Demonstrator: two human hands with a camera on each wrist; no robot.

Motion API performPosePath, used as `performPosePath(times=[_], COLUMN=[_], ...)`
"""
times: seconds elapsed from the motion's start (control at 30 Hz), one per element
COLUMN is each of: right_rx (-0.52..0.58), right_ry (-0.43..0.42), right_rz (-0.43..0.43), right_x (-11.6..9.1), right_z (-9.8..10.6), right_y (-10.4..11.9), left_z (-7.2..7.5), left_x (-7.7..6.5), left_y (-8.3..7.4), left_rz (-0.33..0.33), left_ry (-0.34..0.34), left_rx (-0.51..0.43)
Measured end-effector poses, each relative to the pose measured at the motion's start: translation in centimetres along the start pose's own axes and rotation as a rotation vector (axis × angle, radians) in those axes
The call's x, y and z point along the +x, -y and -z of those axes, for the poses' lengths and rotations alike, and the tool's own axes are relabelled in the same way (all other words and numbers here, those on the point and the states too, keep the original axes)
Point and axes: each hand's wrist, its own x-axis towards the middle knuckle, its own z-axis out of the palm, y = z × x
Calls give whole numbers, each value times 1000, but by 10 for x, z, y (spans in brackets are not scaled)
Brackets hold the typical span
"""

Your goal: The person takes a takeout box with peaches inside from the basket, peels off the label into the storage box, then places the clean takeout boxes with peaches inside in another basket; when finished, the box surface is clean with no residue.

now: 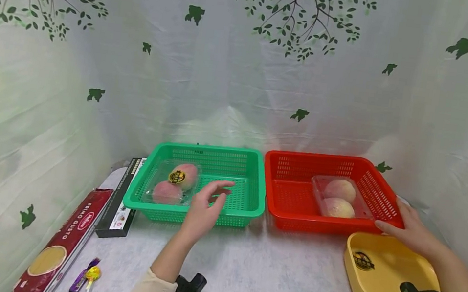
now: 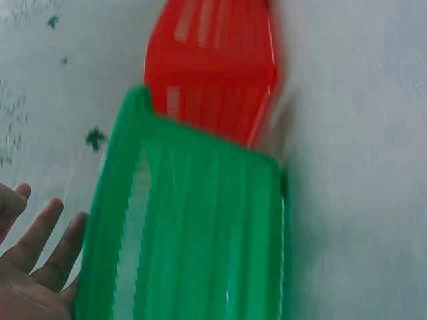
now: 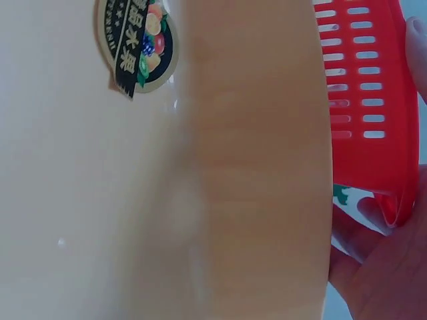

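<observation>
My right hand (image 1: 415, 231) grips the front right corner of a red plastic basket (image 1: 295, 220), thumb on the front rim and fingers round the side. The right wrist view shows the hand around that red corner. Inside the basket lies a clear pack of two peaches (image 1: 339, 198). My left hand (image 1: 204, 206) hovers over the front of a green basket (image 1: 211, 152), fingers apart and holding nothing. Another clear pack of peaches (image 1: 167, 192), with a black and gold sticker, sits on the green basket's left side. Spread fingers (image 2: 60, 250) appear beside the green basket in the left wrist view.
A yellow tray (image 1: 395, 266) with a sticker sits below my right forearm, close before the red basket. Left of the green basket lie a black box (image 1: 119, 205), a dark red pack (image 1: 66, 242), a purple-wrapped sweet (image 1: 81, 279) and a yellow lollipop (image 1: 93, 273). Leaf-printed curtains surround the table.
</observation>
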Motion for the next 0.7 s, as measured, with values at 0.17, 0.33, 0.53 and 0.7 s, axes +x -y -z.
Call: performPosePath(times=[0.17,0.33,0.53,0.7], right_rx=[-14,-28,-8,36], right_ry=[19,0,-106,-184], right_rz=[-16,-21,29,123], right_x=[-2,-3,3,9], right_z=[4,5,0,-8], right_y=[4,11,34,75], left_z=[30,63,95,108], left_x=[-1,-2,-7,-11], left_y=[14,27,36,45], left_rz=[8,-17,39,7], left_ry=[-53,-131,-290,-403], left_rx=[67,142,198,260])
